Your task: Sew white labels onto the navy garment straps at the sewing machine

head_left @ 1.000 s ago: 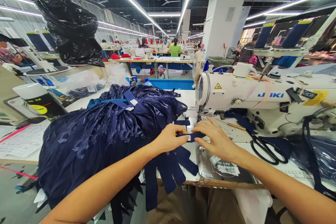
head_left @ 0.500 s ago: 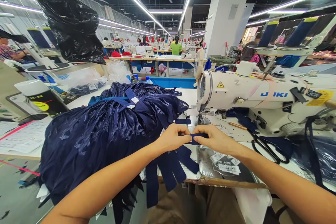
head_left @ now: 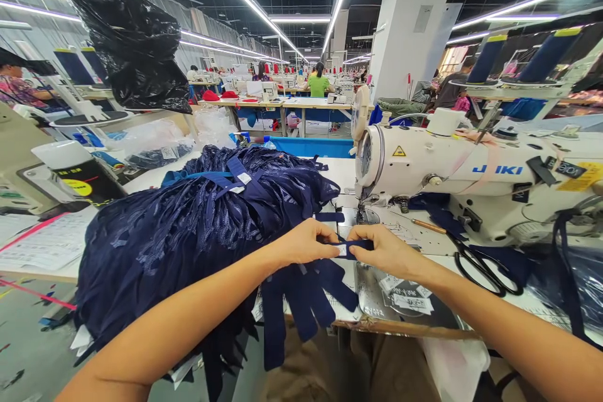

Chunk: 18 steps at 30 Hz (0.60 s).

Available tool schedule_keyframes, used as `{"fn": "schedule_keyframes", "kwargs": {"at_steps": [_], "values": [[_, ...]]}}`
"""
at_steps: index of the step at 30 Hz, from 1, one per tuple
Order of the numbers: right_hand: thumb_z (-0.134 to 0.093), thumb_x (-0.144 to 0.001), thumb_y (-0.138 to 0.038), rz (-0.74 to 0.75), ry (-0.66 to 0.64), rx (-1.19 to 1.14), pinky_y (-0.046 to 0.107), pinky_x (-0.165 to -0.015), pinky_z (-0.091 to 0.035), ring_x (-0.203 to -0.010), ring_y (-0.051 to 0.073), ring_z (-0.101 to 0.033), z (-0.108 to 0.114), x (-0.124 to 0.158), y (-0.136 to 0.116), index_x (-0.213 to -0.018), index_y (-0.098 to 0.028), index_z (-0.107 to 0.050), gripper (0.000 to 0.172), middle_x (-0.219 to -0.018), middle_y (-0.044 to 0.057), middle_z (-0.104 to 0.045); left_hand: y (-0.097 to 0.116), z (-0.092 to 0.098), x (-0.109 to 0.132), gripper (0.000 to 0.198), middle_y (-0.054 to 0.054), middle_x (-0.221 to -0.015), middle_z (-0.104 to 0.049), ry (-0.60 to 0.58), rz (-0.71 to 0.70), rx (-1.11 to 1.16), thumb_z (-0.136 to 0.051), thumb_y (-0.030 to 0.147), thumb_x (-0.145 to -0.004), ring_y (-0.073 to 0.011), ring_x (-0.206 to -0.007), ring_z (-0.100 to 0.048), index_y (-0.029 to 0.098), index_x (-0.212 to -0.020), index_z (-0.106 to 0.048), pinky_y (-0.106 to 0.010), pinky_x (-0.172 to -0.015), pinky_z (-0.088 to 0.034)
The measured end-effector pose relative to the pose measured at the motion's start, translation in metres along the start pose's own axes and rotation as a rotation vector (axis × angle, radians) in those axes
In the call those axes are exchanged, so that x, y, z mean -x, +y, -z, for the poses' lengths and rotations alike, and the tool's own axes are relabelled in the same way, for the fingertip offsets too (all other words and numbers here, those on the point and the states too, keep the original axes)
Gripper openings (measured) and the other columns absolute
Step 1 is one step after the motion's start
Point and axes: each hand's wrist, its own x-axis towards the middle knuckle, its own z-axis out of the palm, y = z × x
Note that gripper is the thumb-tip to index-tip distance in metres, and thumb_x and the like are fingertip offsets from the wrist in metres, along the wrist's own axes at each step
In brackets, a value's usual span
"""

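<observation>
My left hand point(head_left: 315, 242) and my right hand point(head_left: 379, 247) pinch a short navy fabric strip point(head_left: 354, 250) between them, just in front of the sewing machine's needle area. A small white label point(head_left: 343, 250) lies on the strip beside my left fingertips. Left of my hands, a large heap of navy strips point(head_left: 188, 226) covers the table, with several strip ends hanging over the front edge. The white sewing machine point(head_left: 405, 154) stands behind and to the right of my right hand. Loose white labels point(head_left: 411, 303) rest on the metal plate below my hands.
Black scissors point(head_left: 487, 270) and a wooden-handled tool point(head_left: 428, 226) lie right of the needle area. A black plastic bag point(head_left: 132, 44) hangs at upper left. Thread cones point(head_left: 549, 56) stand at upper right. A person in green point(head_left: 319, 83) sits far ahead.
The white label on the strip now shows between my fingers. Both hands still hold the strip in nearly the same place, and the view has shifted slightly.
</observation>
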Motion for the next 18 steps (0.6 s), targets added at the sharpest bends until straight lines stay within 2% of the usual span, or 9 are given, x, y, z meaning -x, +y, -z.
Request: {"fn": "schedule_keyframes", "kwargs": {"at_steps": [3,5,7,9,11,13,16,18], "values": [[-0.045,-0.069,-0.017,0.092,0.092,0.123,0.025,-0.056,-0.036,-0.059,0.012,-0.043,-0.003,0.003,0.003,-0.063,-0.018,-0.052,0.009,-0.058,-0.004,-0.048,-0.002,-0.003,-0.001,0.014,0.005,-0.051,-0.046,0.037,-0.031,-0.014,-0.056,0.022,-0.065,-0.0066,-0.050,-0.037,0.010,-0.061,-0.060,-0.018,-0.048,-0.030],[-0.046,-0.071,-0.016,0.161,0.144,0.188,0.034,-0.073,-0.040,-0.062,0.013,-0.047,-0.006,0.005,0.005,-0.066,-0.019,-0.052,0.008,-0.061,-0.004,-0.052,-0.003,-0.006,-0.001,0.013,0.003,-0.053,-0.050,0.081,-0.061,-0.058,-0.054,0.020,-0.066,-0.0076,-0.054,-0.042,0.011,-0.062,-0.062,-0.018,-0.053,-0.033],[-0.045,-0.075,-0.016,0.217,0.181,0.229,0.043,-0.090,-0.032,-0.063,0.012,-0.050,-0.009,0.010,0.008,-0.071,-0.020,-0.052,0.009,-0.064,-0.004,-0.055,-0.002,-0.009,-0.001,0.013,0.002,-0.057,-0.055,0.126,-0.083,-0.119,-0.053,0.019,-0.067,-0.0088,-0.057,-0.046,0.012,-0.063,-0.063,-0.018,-0.056,-0.035],[-0.046,-0.078,-0.019,0.275,0.213,0.279,0.048,-0.097,-0.022,-0.069,0.013,-0.053,-0.009,0.017,0.012,-0.079,-0.020,-0.054,0.008,-0.073,-0.002,-0.059,-0.002,-0.011,0.001,0.014,0.001,-0.060,-0.058,0.158,-0.114,-0.176,-0.052,0.017,-0.068,-0.0097,-0.059,-0.049,0.013,-0.065,-0.064,-0.019,-0.058,-0.036],[-0.047,-0.080,-0.025,0.312,0.258,0.327,0.049,-0.099,-0.019,-0.083,0.016,-0.055,-0.004,0.024,0.020,-0.092,-0.021,-0.053,0.014,-0.088,0.002,-0.061,-0.003,-0.011,0.003,0.014,0.001,-0.060,-0.060,0.182,-0.165,-0.219,-0.052,0.016,-0.068,-0.0100,-0.059,-0.050,0.014,-0.064,-0.065,-0.019,-0.059,-0.036],[-0.043,-0.083,-0.029,0.287,0.332,0.342,0.049,-0.099,-0.023,-0.091,0.018,-0.055,0.006,0.030,0.034,-0.101,-0.021,-0.051,0.021,-0.096,0.005,-0.061,-0.007,-0.009,0.007,0.014,0.001,-0.060,-0.061,0.215,-0.210,-0.251,-0.052,0.014,-0.067,-0.0101,-0.059,-0.050,0.016,-0.063,-0.065,-0.020,-0.062,-0.037],[-0.035,-0.086,-0.027,0.179,0.419,0.403,0.045,-0.090,-0.035,-0.088,0.019,-0.057,0.021,0.032,0.064,-0.097,-0.018,-0.054,0.023,-0.092,0.007,-0.063,-0.012,-0.007,0.008,0.013,0.001,-0.060,-0.061,0.282,-0.202,-0.249,-0.052,0.015,-0.067,-0.0105,-0.060,-0.051,0.017,-0.063,-0.065,-0.021,-0.065,-0.038],[-0.036,-0.086,-0.025,0.140,0.389,0.537,0.046,-0.088,-0.036,-0.091,0.021,-0.056,0.027,0.027,0.082,-0.098,-0.017,-0.055,0.024,-0.097,0.009,-0.063,-0.014,-0.008,0.006,0.014,0.000,-0.062,-0.061,0.306,-0.181,-0.194,-0.051,0.016,-0.068,-0.0102,-0.060,-0.051,0.016,-0.064,-0.064,-0.020,-0.062,-0.038]]}}
